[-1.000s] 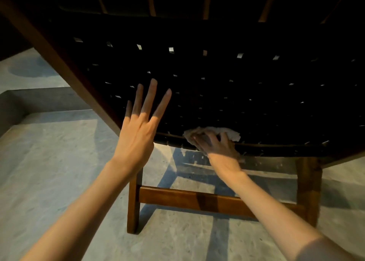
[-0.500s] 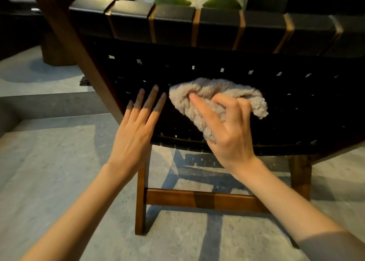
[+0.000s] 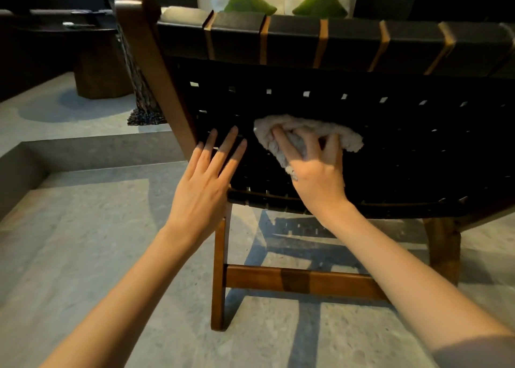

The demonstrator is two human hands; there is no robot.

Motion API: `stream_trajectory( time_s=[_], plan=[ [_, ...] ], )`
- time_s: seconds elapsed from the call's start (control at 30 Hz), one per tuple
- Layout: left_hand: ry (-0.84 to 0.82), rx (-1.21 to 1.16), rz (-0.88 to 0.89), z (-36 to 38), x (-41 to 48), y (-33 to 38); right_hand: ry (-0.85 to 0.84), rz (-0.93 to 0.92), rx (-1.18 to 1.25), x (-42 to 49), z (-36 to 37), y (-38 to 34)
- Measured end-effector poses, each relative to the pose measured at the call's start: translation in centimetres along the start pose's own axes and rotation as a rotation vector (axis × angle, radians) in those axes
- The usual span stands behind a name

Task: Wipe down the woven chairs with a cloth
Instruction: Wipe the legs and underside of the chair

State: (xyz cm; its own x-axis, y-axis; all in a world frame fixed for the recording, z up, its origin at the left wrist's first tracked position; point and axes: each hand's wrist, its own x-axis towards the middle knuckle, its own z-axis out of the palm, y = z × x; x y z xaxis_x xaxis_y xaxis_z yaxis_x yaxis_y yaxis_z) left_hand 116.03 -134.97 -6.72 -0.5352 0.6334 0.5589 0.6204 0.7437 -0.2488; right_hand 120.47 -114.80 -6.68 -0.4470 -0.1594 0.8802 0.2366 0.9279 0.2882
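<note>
Right hand (image 3: 317,172): fingers spread and bent over the bunched pale cloth (image 3: 345,137), gripping and pressing it against the dark woven chair back (image 3: 404,158), cloth showing past the fingertips; left hand (image 3: 200,189): fingers straight, slightly apart, tips on the weave just left of the cloth, beside the wooden side rail (image 3: 156,75).

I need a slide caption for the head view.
Right hand holds a cloth against the woven chair back; left hand is open beside it.
</note>
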Motion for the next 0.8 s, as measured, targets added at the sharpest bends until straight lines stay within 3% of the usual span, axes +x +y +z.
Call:
stream_trajectory(
  time_s=[0.1,0.2,0.3,0.37,0.43,0.53,0.7,0.8],
  plan=[
    [0.005,0.021,0.005,0.4,-0.9,-0.9,-0.361,-0.037,-0.065,-4.0,2.8,-1.7],
    [-0.023,0.07,0.034,0.6,-1.5,-1.9,-0.704,-0.097,0.036,-5.5,5.1,-3.6],
    [-0.025,0.062,0.055,0.3,-1.5,-2.1,-0.868,-0.213,-0.101,-6.4,6.2,-5.0],
    [-0.016,0.036,0.058,0.1,-1.5,-2.0,-1.024,-0.241,0.03,-7.0,6.8,-4.7],
    [0.014,0.01,0.054,-0.2,-2.0,-1.9,-0.984,-0.298,0.161,-7.3,6.5,-4.3],
    [0.095,-0.037,0.015,-1.0,-3.0,-1.8,-0.893,-0.112,0.257,-5.9,2.8,-4.0],
    [0.147,-0.14,-0.185,-2.4,-3.9,-2.6,-0.066,-0.206,0.362,-1.0,-3.0,-2.6],
    [0.113,-0.156,-0.262,-3.2,-3.3,-3.3,0.165,-0.132,0.326,4.4,-4.9,-2.2]
  ],
)
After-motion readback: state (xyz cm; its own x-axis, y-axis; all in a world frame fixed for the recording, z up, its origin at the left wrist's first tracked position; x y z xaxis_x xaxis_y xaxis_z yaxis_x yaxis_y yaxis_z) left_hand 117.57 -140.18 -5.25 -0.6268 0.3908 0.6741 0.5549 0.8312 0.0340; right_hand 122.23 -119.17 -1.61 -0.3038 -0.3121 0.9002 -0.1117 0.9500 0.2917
